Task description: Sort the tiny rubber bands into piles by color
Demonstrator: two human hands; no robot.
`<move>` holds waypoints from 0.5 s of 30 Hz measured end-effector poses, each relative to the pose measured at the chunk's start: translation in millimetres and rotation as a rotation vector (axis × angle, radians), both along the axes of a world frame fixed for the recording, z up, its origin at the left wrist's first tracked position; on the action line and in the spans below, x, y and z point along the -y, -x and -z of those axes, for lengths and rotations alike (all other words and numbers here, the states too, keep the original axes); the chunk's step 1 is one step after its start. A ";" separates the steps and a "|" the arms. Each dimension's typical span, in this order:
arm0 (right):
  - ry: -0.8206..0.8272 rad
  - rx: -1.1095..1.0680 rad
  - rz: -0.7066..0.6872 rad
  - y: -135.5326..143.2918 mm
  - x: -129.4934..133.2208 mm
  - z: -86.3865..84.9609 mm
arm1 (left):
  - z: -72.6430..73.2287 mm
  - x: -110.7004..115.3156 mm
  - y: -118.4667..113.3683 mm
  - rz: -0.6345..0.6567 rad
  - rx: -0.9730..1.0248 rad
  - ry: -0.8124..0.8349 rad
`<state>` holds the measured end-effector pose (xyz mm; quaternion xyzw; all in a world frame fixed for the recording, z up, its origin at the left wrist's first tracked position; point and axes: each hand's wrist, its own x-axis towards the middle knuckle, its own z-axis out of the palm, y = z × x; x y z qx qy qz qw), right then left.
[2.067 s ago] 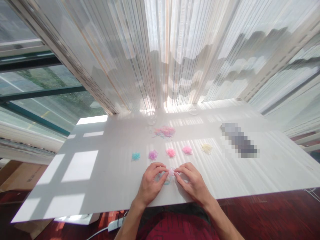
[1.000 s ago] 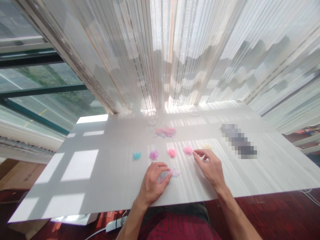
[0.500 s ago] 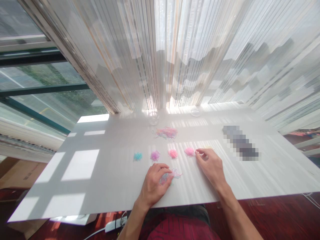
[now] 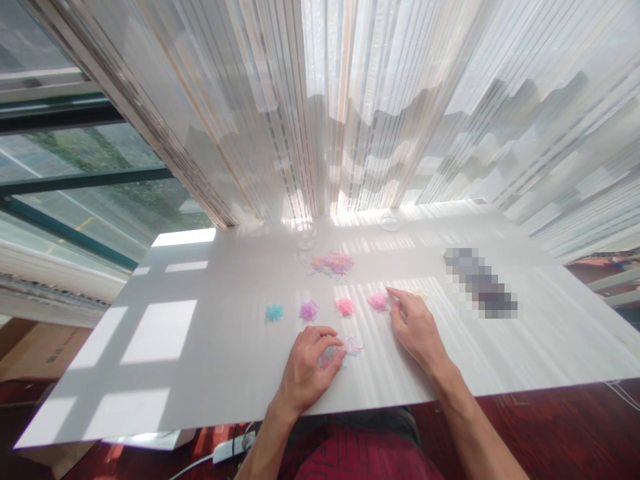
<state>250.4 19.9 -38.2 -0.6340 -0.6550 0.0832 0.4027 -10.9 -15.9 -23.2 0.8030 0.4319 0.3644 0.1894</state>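
My left hand rests on the white table with curved, parted fingers around a loose mixed pile of thin pastel pieces. Beside the pink pile is my right hand, its index finger stretched out and nothing visible in it. A pale yellow pile lies just behind that hand, partly hidden. To the left, in a row, sit a coral-pink pile, a purple pile and a teal pile. Farther back lies a larger multicoloured pile.
Two clear round containers, one at the back centre and one farther right, stand near the curtain. A pixelated dark object lies on the right of the table.
My right hand has shifted slightly, and its index finger has stretched out beside the pink pile. My left hand stays in place.
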 end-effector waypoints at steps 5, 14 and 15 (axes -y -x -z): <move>0.025 0.022 -0.072 -0.3 -1.9 2.9 | 0.3 -0.1 -0.3 0.002 0.006 -0.004; 0.024 -0.016 -0.074 0.4 4.2 2.3 | -1.3 0.2 -0.2 -0.003 0.001 0.008; 0.013 -0.025 -0.069 1.1 6.6 1.5 | -1.2 0.5 0.0 0.001 -0.005 0.010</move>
